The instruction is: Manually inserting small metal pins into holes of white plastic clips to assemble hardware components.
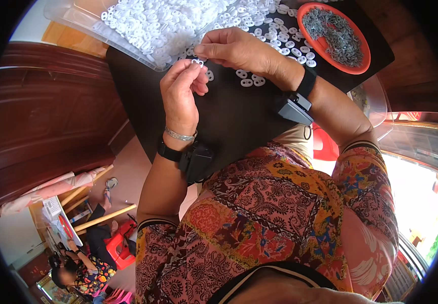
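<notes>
My left hand (180, 91) pinches a small white oval plastic piece with two holes (197, 62) between thumb and fingertips, above the dark table. Right beside it is my right hand (234, 49), its thumb and forefinger pressed together at the piece's upper edge. What those right fingertips hold is too small to make out. Several loose white pieces of the same kind (246, 82) lie on the table below my right hand. A clear plastic box (145, 57) heaped with white pieces (153, 25) stands just beyond my hands.
An orange-red plate (365, 55) of small grey metal parts (343, 43) stands at the far right. More white pieces (282, 35) spread between box and plate. The dark table (224, 121) reaches toward my body. Another person (87, 268) sits at the lower left near a red stool (120, 251).
</notes>
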The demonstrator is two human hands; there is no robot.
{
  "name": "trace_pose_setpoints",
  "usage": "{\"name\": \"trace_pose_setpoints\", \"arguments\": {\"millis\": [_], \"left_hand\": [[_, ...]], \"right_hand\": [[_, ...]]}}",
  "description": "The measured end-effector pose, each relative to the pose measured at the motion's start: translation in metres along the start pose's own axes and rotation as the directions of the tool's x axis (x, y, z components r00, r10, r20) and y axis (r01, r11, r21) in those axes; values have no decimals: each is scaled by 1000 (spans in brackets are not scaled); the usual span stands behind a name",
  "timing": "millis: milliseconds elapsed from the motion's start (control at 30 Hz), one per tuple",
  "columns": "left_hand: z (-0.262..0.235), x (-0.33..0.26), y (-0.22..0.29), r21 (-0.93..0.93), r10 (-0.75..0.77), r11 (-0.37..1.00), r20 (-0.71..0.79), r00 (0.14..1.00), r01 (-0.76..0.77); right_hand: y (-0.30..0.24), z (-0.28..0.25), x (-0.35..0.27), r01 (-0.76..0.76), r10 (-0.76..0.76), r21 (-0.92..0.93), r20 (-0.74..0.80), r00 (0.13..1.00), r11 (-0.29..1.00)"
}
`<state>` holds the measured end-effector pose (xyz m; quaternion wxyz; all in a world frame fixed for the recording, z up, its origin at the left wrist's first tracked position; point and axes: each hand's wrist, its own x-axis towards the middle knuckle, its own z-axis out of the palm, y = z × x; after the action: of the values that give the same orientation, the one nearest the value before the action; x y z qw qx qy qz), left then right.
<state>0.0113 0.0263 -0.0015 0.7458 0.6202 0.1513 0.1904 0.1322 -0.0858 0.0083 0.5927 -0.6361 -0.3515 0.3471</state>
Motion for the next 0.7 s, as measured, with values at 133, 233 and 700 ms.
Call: {"name": "trace_pose_setpoints", "arguments": {"millis": [133,233,700], "left_hand": [[0,0,0,3,-7,1000,6,1000,7],[0,-1,1,0,-14,1000,14,1000,14],[-1,-5,7,164,-6,986,118,993,-13]], "right_hand": [[6,1,1,47,-47,-8,-12,999,999],[9,1,1,107,-104,-88,31,994,990],[-2,4,-10,265,-263,-405,63,963,875]]}}
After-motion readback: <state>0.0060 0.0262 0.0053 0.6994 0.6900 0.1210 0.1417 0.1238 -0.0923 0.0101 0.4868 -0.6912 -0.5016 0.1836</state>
